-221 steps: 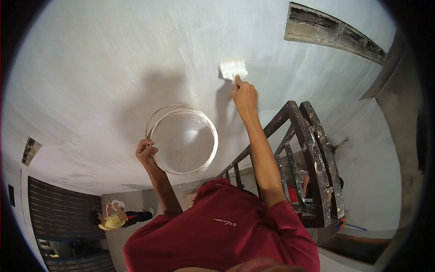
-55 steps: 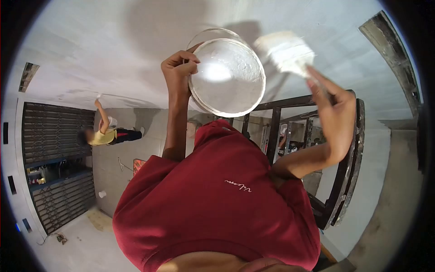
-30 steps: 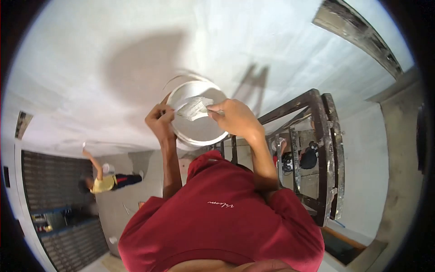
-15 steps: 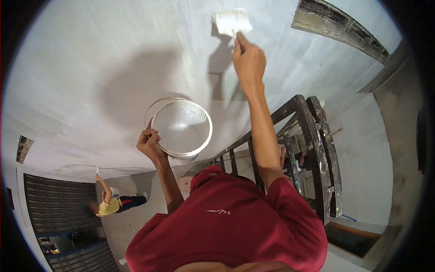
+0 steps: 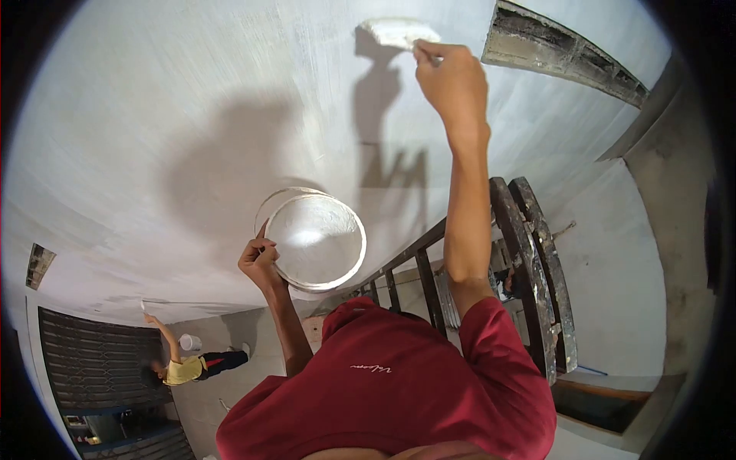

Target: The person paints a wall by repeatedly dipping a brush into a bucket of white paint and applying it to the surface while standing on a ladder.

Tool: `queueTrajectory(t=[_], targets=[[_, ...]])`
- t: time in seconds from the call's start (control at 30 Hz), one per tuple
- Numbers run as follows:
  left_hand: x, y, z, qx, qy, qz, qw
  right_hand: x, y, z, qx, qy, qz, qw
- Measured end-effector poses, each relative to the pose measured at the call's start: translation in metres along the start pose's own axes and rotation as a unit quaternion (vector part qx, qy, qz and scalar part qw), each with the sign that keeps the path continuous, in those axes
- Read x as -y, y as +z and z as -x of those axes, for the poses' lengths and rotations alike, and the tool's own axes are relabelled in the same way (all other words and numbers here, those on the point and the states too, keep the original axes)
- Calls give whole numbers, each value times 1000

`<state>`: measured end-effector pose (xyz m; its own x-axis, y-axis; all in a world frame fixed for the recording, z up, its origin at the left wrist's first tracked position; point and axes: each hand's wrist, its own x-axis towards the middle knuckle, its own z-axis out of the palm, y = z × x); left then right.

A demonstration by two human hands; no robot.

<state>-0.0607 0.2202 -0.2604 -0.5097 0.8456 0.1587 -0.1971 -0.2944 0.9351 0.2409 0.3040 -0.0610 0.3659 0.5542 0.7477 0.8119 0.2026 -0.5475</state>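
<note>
My right hand (image 5: pixel 454 80) is raised high, its fingers closed around the handle of a wide paintbrush (image 5: pixel 399 32). The brush head is coated white and lies against the pale wall (image 5: pixel 230 69), or very close to it. Lower down, my left hand (image 5: pixel 261 261) grips the rim of a round white bucket (image 5: pixel 360 253), its mouth turned toward me. White paint smears the inside of the bucket, and its thin wire handle stands out at the upper left. Shadows of the brush, my arm and the bucket fall on the wall.
A dark, paint-spattered wooden ladder (image 5: pixel 521 261) stands close to my right arm. Above right is a rough opening (image 5: pixel 563 54) in the wall. At the lower left, a person in a yellow shirt (image 5: pixel 184 372) reaches to the wall beside a white bucket (image 5: pixel 190 342). A dark metal shutter (image 5: pixel 100 353) stands behind.
My right hand has moved right and slightly up, and the brush is tilted more sideways. The bucket in my left hand sits a little lower and to the right.
</note>
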Motion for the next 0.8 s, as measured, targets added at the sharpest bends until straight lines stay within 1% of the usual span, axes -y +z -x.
queueTrajectory(t=[0.1, 0.2, 0.23, 0.27, 0.3, 0.37, 0.4, 0.43, 0.53, 0.63, 0.7, 0.73, 0.77, 0.8], targets=[[-2, 3, 2, -8, 0, -1, 1000, 14, -8, -10, -55, -34, -28, 997], [-6, 5, 3, -6, -1, -3, 1000, 4, 17, -5, -70, -22, -16, 997], [-6, 6, 3, -4, -1, -1, 1000, -9, 33, 2, -55, -26, -6, 998], [-4, 4, 3, -2, -1, -2, 1000, -15, 42, 13, -4, -8, 5, 1000], [-1, 0, 1, 0, 2, -1, 1000, -24, 56, 29, 6, -10, 20, 1000], [1, -4, -2, -1, 3, -4, 1000, -39, 72, 65, 92, 16, 60, 994], [2, -6, -2, -4, 2, -7, 1000, -49, 82, 87, 97, 32, 57, 993], [2, -8, -1, -7, -1, -12, 1000, -60, 91, 106, 128, 44, 79, 988], [1, -7, 0, -16, 11, -13, 1000, -74, 89, 134, 201, 80, 74, 974], [-2, -6, 1, -8, 8, -1, 1000, -83, 79, 118, 261, 78, 99, 957], [-3, -5, 0, -6, 7, -2, 1000, -69, 72, 78, 244, 95, 107, 959], [-4, -6, 2, -7, 5, -3, 1000, -51, 60, 53, 227, 103, 113, 962], [-5, -7, 4, -5, 4, -6, 1000, -38, 47, 29, 209, 98, 98, 968], [-6, -6, 3, -3, 6, -6, 1000, -25, 37, 12, 170, 99, 58, 979]])
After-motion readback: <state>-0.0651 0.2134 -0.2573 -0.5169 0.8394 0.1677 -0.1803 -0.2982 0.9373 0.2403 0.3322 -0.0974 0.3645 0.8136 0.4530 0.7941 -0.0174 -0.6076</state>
